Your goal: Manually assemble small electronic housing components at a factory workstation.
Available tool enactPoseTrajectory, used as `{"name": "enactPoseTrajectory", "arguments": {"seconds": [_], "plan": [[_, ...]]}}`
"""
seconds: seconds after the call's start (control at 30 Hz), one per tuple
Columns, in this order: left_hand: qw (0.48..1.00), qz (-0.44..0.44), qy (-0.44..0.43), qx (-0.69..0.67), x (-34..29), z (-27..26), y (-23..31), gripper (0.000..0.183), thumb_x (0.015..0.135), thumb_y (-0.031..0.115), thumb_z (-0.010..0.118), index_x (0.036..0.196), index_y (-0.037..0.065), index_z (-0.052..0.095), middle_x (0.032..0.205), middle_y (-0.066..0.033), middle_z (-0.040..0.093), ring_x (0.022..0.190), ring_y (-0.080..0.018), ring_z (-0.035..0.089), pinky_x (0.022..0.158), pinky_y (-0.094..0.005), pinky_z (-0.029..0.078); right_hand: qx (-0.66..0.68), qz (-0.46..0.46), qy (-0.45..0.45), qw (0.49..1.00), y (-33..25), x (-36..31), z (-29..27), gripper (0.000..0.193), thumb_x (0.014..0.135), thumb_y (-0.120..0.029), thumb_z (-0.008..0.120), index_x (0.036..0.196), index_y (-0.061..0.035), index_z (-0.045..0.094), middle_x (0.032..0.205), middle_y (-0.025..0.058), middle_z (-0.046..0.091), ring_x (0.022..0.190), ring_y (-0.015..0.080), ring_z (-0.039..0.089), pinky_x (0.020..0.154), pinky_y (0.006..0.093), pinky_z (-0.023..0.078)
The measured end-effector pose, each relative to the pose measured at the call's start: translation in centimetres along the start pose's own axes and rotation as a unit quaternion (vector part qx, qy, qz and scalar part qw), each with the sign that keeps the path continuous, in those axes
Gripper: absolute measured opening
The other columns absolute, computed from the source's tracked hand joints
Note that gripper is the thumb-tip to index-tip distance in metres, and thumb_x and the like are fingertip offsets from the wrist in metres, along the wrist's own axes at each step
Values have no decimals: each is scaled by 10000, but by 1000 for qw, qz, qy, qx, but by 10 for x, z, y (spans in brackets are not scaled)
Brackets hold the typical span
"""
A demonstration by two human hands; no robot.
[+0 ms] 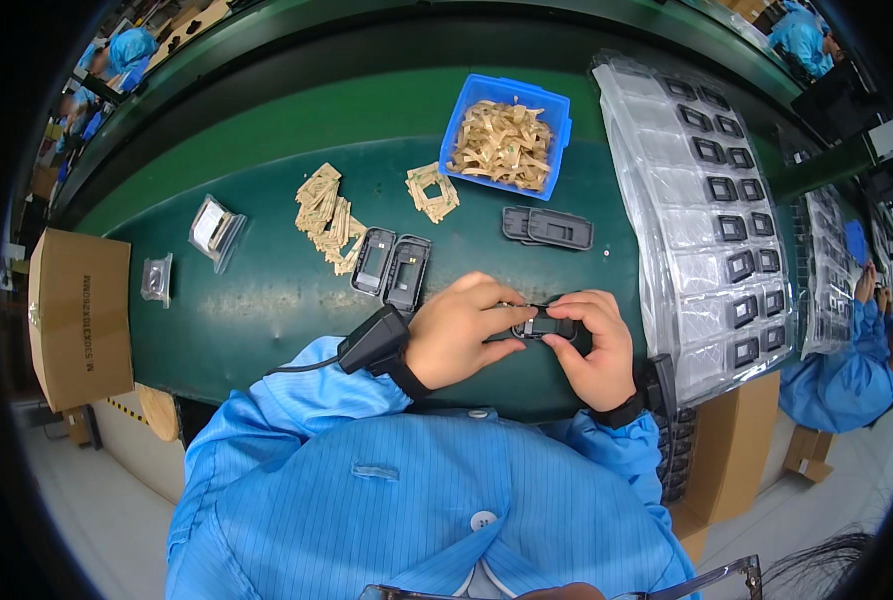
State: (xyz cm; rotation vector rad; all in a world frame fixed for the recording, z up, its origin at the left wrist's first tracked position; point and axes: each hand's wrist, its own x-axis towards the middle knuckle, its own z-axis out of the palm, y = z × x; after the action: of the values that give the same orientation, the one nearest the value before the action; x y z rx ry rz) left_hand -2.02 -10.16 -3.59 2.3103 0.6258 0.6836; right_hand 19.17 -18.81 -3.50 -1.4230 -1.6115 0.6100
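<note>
Between my two hands, close to the front edge of the green table, is a small dark plastic housing with an opening in its middle. My left hand grips its left end with thumb and fingers. On the right end, the thumb and fingers of my right hand are closed too. Just left of my hands lie two similar dark housings, one beside the other. Two dark grey covers rest overlapping beyond my hands. The housing's underside is hidden.
A blue bin of tan strips stands at the back. Tan frame-shaped pieces lie in a pile and a smaller stack. Clear trays holding black frames fill the right. At left are bagged parts and a cardboard box.
</note>
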Motion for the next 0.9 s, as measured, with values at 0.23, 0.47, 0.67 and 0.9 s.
{"name": "enactPoseTrajectory", "arguments": {"seconds": [0.23, 0.47, 0.67, 0.9], "plan": [[991, 55, 1, 122, -3, 10, 0, 382, 809, 249, 781, 1159, 107, 722, 1143, -40, 656, 1013, -242, 619, 830, -353, 550, -18, 15, -5, 1000, -2, 1, 0, 350, 705, 34, 769, 1033, -55, 685, 1075, 97, 679, 1059, 307, 595, 913, 381, 481], [979, 92, -46, 173, 0, 7, -1, 381, 832, 262, 762, 1172, 97, 713, 1147, -40, 653, 1024, -228, 622, 811, -340, 557, -26, 3, -24, 999, -2, 0, -6, 360, 710, 34, 759, 1049, -62, 686, 1137, 100, 678, 1091, 320, 593, 935, 392, 484], [990, 95, -6, 106, -2, 4, -6, 276, 826, 245, 763, 1079, 134, 756, 1138, -31, 644, 1034, -226, 614, 804, -344, 555, -38, 0, -7, 999, 0, -6, -3, 383, 729, 59, 723, 1089, -64, 682, 1206, 108, 669, 1126, 342, 589, 975, 414, 477], [982, 113, -33, 150, 5, 6, 4, 188, 797, 226, 779, 956, 129, 756, 1068, -17, 642, 986, -219, 616, 768, -338, 545, -11, 12, -19, 1000, -3, -5, -4, 429, 741, 85, 695, 1145, -54, 656, 1257, 128, 642, 1181, 364, 576, 1006, 419, 470]]}}
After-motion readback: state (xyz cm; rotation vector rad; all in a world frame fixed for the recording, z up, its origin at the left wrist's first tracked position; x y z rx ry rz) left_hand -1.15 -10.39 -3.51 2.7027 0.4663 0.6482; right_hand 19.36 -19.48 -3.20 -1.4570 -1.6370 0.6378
